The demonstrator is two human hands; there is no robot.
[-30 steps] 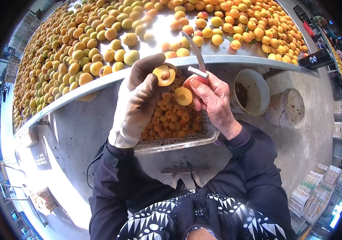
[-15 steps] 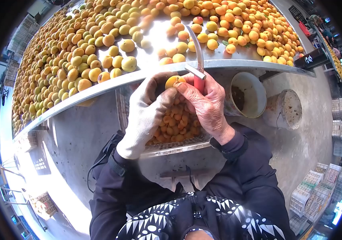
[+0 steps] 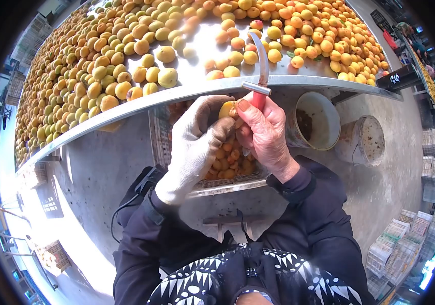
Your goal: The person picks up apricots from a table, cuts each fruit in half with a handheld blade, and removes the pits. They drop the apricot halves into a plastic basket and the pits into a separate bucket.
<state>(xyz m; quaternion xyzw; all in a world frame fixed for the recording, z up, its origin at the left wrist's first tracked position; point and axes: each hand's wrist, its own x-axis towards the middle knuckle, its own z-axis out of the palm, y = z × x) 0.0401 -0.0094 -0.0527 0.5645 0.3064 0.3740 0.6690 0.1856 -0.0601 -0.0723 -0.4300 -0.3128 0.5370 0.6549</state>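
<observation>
Gloved left hand (image 3: 197,145) clamped on 1 apricot (image 3: 227,109), right hand (image 3: 265,134) gripping knife (image 3: 263,61); handle (image 3: 258,100) mostly hidden

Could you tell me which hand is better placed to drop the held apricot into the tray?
Likely left: the gloved left hand cups the apricot above the tray, while the right hand grips the knife.

We hold both hands raised close together before us, fingertips meeting. Our gloved left hand (image 3: 196,147) curls its fingers inward; our bare right hand (image 3: 267,134) is clenched, its thumb (image 3: 244,109) pressed forward toward the left fingertips, though whether they quite touch we cannot tell. Our left forearm (image 3: 143,229) and right forearm (image 3: 319,203), both dark-sleeved, angle inward, elbows bent.
</observation>
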